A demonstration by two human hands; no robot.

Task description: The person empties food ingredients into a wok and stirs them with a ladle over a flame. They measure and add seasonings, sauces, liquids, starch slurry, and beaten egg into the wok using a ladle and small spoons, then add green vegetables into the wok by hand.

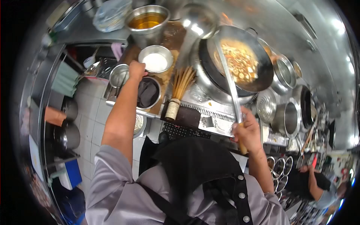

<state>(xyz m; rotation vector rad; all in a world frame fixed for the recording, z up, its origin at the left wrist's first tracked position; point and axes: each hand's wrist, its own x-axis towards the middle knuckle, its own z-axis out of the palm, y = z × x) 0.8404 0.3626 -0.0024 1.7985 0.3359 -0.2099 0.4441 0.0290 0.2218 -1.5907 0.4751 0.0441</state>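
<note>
Fingers (240, 130) grip silvery, yellow-ended handle (230, 80).

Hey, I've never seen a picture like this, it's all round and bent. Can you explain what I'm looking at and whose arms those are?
There's no machine here: one person works bare-handed. This single picture comes from a camera on their head, looking forward and down; the view looks bent and round, with dark corners.

The right hand has its fingers around the handle of a long-handled tool, which reaches over a wok containing food.

The left hand is among the metal containers; whether it grips anything, I can't tell. Near it are a bowl of something white and a pot holding dark cloth-like material. Behind stands a pot of amber liquid. Toward the wok is a bamboo brush.
</note>
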